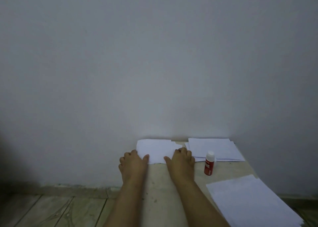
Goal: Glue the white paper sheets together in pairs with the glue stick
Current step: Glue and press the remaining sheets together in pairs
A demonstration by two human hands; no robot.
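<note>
The flat white paper sheets [157, 151] lie at the table's far edge by the wall, likely being pressed so the glue takes. The left hand [133, 161] and right hand [181, 159] rest on their near corners, fingers curled, thumbs flat; neither visibly pinches anything. The capped red glue stick [209, 164] stands just right.

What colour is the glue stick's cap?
White, on a red body: glue stick, clearest in the head view.

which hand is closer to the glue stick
Right. The right hand rests on the paper just left of the glue stick; the left hand sits further left, at the paper's other edge.
</note>
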